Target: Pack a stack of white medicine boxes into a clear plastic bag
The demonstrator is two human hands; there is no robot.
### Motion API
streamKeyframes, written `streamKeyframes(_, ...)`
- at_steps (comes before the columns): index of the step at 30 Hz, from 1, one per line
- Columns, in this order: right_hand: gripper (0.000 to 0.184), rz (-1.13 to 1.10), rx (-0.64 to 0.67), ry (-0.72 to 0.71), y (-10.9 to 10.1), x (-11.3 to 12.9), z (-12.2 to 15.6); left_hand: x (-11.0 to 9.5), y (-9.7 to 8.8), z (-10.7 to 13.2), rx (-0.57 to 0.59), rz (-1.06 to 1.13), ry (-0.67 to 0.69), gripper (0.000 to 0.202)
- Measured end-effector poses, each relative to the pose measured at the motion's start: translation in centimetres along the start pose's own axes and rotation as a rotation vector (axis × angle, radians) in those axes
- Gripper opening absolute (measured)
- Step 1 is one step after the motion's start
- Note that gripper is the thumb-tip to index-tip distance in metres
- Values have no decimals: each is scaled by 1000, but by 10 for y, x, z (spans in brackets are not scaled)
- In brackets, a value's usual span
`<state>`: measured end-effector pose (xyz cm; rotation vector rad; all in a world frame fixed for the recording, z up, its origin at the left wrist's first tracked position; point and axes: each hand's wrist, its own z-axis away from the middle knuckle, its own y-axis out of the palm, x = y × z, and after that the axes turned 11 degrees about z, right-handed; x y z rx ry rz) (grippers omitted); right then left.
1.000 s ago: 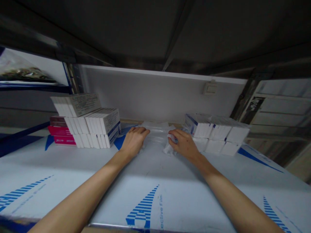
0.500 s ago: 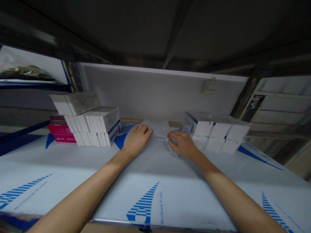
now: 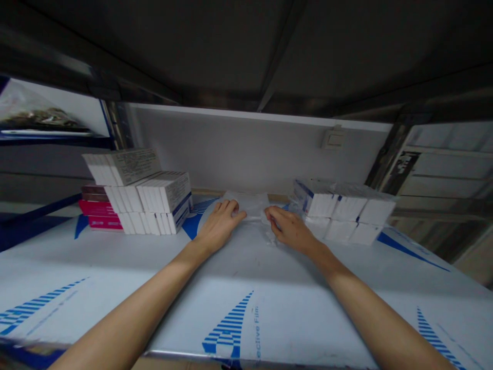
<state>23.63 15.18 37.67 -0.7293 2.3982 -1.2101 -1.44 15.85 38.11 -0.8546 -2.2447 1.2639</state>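
Note:
A clear plastic bag (image 3: 246,204) lies flat on the shelf between my hands, with a crumpled fold near my right hand. My left hand (image 3: 220,225) has its fingers curled onto the bag's left edge. My right hand (image 3: 289,229) pinches the bag's right side, and the plastic stretches between both hands. To the left stands a stack of white cartons (image 3: 152,198) with printed labels. Another stack of white cartons (image 3: 344,209) with blue edges sits to the right, partly under loose film.
Pink boxes (image 3: 98,208) sit behind the left stack. The shelf (image 3: 115,267) has white film with blue print and a metal front edge. A white back panel (image 3: 246,149) with a small switch plate (image 3: 333,139) stands behind, under a dark upper shelf (image 3: 246,51).
My left hand has slid a little to the right, towards my right hand. The plastic between my hands now lies flatter and less bunched.

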Motion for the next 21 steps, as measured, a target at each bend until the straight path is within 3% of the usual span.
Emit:
streamKeyframes(7,52,44,-12,-39,5,-1,1,1,4,0,-16,13,-1,49)
streamKeyframes(12,66,65,18,1,2,-1,2,2,5,0,-33,56,-106,66)
streamKeyframes(15,71,67,66,32,5,-2,3,0,3,0,-47,43,-129,43)
streamKeyframes(17,64,48,63,41,8,-2,0,-2,1,0,-72,46,-127,23)
streamKeyframes(19,45,32,10,58,3,1,-5,-4,-1,0,-90,51,-125,26)
streamKeyframes(21,23,-9,-84,83,-16,7,-9,-5,-1,0,-86,45,-122,33)
